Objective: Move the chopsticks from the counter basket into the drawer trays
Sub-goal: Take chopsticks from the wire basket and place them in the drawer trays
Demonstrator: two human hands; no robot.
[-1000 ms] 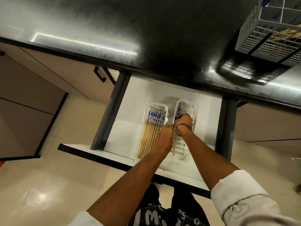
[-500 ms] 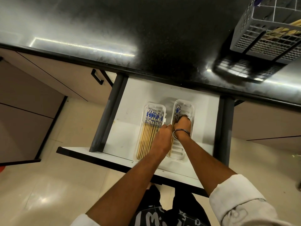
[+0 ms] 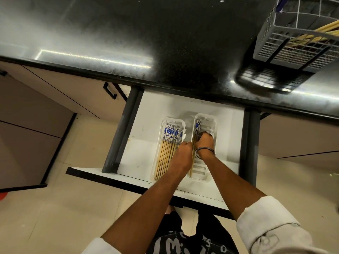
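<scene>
I see open white drawer. Inside it, right hand clamped on blue-patterned wooden chopsticks in right clear plastic tray; left hand curled beside them, grip unclear. Grey mesh basket on black table, behind drawer, holds more.

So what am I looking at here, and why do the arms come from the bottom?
The camera sits on a person's head and looks down, so you see their own two arms. No robot here. Below the shiny black counter is an open white drawer with two clear plastic trays. The left tray is full of wooden chopsticks with blue-and-white patterned tops. The right tray has only a few. The left hand and the right hand are both down there, settling chopsticks into the right tray. More chopsticks wait in the grey plastic basket on the counter.
</scene>
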